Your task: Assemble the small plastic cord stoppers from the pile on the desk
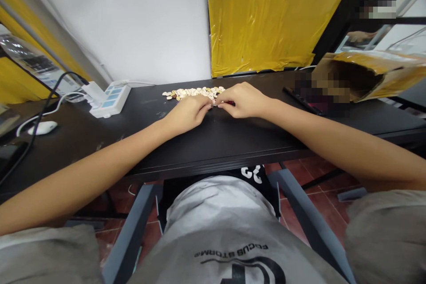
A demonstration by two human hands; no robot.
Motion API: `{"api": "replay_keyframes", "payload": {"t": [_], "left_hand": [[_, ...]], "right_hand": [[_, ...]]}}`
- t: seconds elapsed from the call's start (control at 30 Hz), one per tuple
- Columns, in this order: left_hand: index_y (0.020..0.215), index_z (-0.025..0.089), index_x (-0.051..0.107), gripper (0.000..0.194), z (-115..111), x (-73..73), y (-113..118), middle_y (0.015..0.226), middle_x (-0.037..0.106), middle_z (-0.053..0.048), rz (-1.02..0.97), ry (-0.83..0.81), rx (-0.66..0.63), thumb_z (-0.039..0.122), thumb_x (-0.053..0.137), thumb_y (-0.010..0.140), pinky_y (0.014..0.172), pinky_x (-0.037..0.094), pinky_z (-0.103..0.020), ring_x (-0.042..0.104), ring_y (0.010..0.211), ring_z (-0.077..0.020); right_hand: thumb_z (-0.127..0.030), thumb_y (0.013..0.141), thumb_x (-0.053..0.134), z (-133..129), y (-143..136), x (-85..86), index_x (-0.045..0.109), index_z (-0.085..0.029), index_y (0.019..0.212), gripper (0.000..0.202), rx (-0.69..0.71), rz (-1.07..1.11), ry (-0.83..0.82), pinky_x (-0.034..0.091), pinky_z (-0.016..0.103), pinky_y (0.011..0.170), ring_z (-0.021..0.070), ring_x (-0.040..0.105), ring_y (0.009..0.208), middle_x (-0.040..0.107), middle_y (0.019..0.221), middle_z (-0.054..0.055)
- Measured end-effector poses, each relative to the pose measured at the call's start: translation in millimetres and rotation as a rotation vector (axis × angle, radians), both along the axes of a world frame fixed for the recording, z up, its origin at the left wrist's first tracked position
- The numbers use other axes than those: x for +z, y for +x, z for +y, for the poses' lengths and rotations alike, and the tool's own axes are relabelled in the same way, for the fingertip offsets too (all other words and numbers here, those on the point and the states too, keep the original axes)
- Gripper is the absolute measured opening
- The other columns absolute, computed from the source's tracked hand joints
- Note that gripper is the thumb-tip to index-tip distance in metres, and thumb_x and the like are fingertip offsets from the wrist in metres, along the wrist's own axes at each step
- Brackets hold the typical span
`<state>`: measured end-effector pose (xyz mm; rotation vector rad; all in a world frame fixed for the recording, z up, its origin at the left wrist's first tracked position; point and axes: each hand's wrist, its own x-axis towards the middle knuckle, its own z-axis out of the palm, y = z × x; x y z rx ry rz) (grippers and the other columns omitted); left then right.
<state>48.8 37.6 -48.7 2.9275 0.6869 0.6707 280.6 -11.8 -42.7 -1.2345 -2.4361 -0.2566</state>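
A pile of small, flat cream and yellow pieces (pixel 196 92), with some dark ones among them, lies on the black table just beyond my hands. My left hand (pixel 189 113) is closed, thumb and forefinger pinched together at the near edge of the pile. Opposite it, my right hand (pixel 244 100) is pinched too, its fingertips almost meeting those of the left. Something tiny and pale shows between the fingertips, too small to name. A bit of red shows under my right hand, mostly hidden.
The black table (pixel 159 142) runs up to a white wall. On the left are a power strip (pixel 113 101), a white mouse (pixel 43 128), cables and a plastic bottle (pixel 36 60). An open cardboard box (pixel 392 71) and a dark flat object (pixel 302 101) lie on the right.
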Motion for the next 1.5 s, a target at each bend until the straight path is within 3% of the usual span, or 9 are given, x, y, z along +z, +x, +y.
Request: {"api": "replay_keyframes", "payload": {"t": [0.13,0.27,0.47,0.83,1.3,1.5], "left_hand": [[0.104,0.013,0.076,0.034,-2.9,1.6,3.2,0.099,0.079,-0.012,-0.022,0.005,-0.021,0.023,0.043,0.101,0.088,0.051,-0.036,0.072,0.089,-0.0266],[0.098,0.013,0.076,0.029,-1.0,8.5,5.0,0.088,0.078,-0.008,-0.114,-0.078,0.042,0.027,0.050,0.100,0.078,0.049,-0.032,0.067,0.077,-0.0220],[0.095,0.012,0.075,0.032,7.6,12.6,2.4,0.077,0.076,-0.007,-0.315,-0.331,0.084,0.040,0.061,0.100,0.065,0.049,-0.027,0.067,0.069,-0.0183],[0.091,0.011,0.073,0.017,10.3,6.7,7.9,0.085,0.079,-0.008,-0.451,-0.598,-0.010,0.025,0.066,0.099,0.065,0.053,-0.023,0.065,0.066,-0.0122],[0.090,0.009,0.072,0.017,5.5,10.8,12.6,0.077,0.076,-0.006,-0.517,-0.660,0.092,0.009,0.061,0.103,0.057,0.049,-0.019,0.061,0.059,-0.0086],[0.091,0.011,0.074,0.015,7.7,6.5,11.9,0.084,0.080,-0.008,-0.497,-0.643,0.033,0.018,0.067,0.102,0.065,0.055,-0.021,0.066,0.065,-0.0107]], "right_hand": [[-0.019,0.091,0.060,3.0,0.3,-1.0,0.082,-0.019,0.096,0.023,0.044,0.030,-0.045,0.033,0.032,0.069,0.0226,0.068,0.077,0.082,0.090,0.006],[-0.021,0.093,0.060,5.0,-2.6,1.9,0.082,-0.016,0.096,0.023,0.026,0.075,-0.051,0.033,0.032,0.069,0.0201,0.061,0.069,0.077,0.081,0.006],[-0.017,0.095,0.058,6.8,0.0,5.6,0.084,-0.015,0.108,0.029,0.046,0.205,-0.021,0.038,0.032,0.074,0.0227,0.068,0.081,0.083,0.100,0.009],[-0.020,0.096,0.059,10.1,5.5,3.4,0.085,-0.013,0.109,0.029,0.079,0.275,-0.058,0.040,0.032,0.072,0.0215,0.067,0.076,0.083,0.096,0.011],[-0.023,0.093,0.062,14.2,7.2,-0.3,0.084,-0.012,0.106,0.028,0.108,0.379,-0.074,0.040,0.030,0.069,0.0173,0.061,0.068,0.079,0.084,0.007],[-0.023,0.092,0.060,16.1,7.1,-3.7,0.087,-0.014,0.107,0.032,0.102,0.316,-0.007,0.037,0.030,0.066,0.0165,0.057,0.062,0.076,0.075,0.005]]}}
